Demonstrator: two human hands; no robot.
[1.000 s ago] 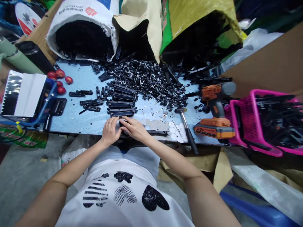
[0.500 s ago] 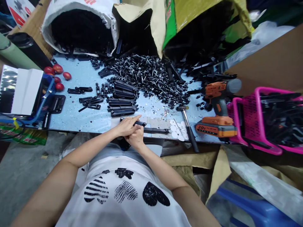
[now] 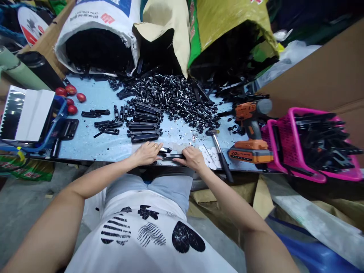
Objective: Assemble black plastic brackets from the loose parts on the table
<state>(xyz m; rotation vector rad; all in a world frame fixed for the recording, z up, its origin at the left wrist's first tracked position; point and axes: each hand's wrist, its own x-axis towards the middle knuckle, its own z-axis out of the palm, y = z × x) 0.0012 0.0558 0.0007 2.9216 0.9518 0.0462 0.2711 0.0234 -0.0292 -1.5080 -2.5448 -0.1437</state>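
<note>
At the table's front edge, my left hand (image 3: pixel 148 152) is closed around one end of a short black bar-shaped part (image 3: pixel 165 150); its palm hides much of that part. My right hand (image 3: pixel 193 158) pinches the right end of a long, narrow black bar (image 3: pixel 173 156), thumb below and fingers above. The two parts lie close together between my hands, and I cannot tell whether they are joined. Just behind my left hand sits a row of similar black parts (image 3: pixel 144 135). A hammer (image 3: pixel 220 153) lies to the right of my right hand.
A heap of black pieces with metal pins (image 3: pixel 173 94) covers the table's middle. An orange cordless drill (image 3: pixel 251 132) stands before a pink basket (image 3: pixel 292 129) at right. Open sacks (image 3: pixel 98 22) line the back. Red fruit (image 3: pixel 71 90) and a blue tray (image 3: pixel 54 131) are at left.
My hands were together at the front edge; now they are apart. My right hand has moved right onto the long black bar. The view has shifted slightly.
</note>
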